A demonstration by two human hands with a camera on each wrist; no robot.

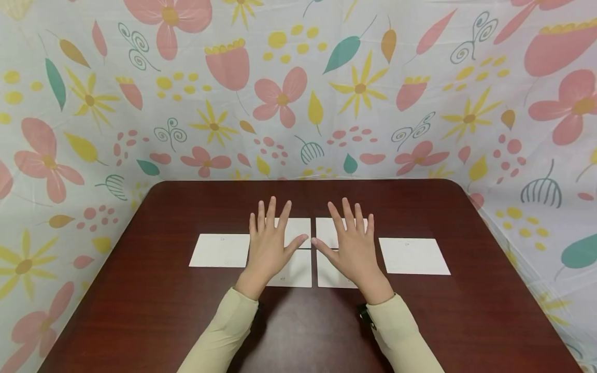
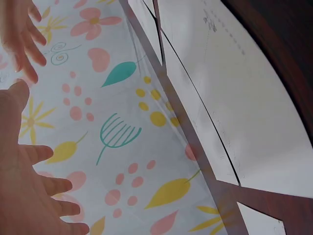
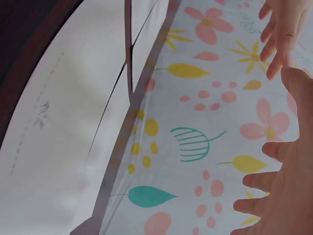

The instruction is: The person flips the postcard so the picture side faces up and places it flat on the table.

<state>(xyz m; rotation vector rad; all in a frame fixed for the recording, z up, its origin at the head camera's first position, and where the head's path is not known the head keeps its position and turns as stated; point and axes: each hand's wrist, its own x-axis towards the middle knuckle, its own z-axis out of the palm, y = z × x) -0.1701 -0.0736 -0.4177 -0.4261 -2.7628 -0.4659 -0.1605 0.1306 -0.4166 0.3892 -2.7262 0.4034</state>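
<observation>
Both hands hover above the table with fingers spread and straight, holding nothing. My left hand point(image 1: 269, 248) is over the left pair of white cards, an upper card point(image 1: 298, 230) and a lower card point(image 1: 298, 272), partly covering both. Over the matching right pair, an upper card point(image 1: 326, 233) and a lower card point(image 1: 328, 274), is my right hand point(image 1: 356, 251). The two thumbs point at each other with a small space between. In the left wrist view the left hand point(image 2: 29, 176) stands apart from the cards; the right wrist view shows the right hand point(image 3: 283, 181) likewise.
A separate white card point(image 1: 219, 251) lies left of the middle group, and another card point(image 1: 414, 256) lies to the right. Small faint marks are printed on them. The dark reddish table point(image 1: 140, 300) meets a floral cloth point(image 1: 280, 150) at its back and sides.
</observation>
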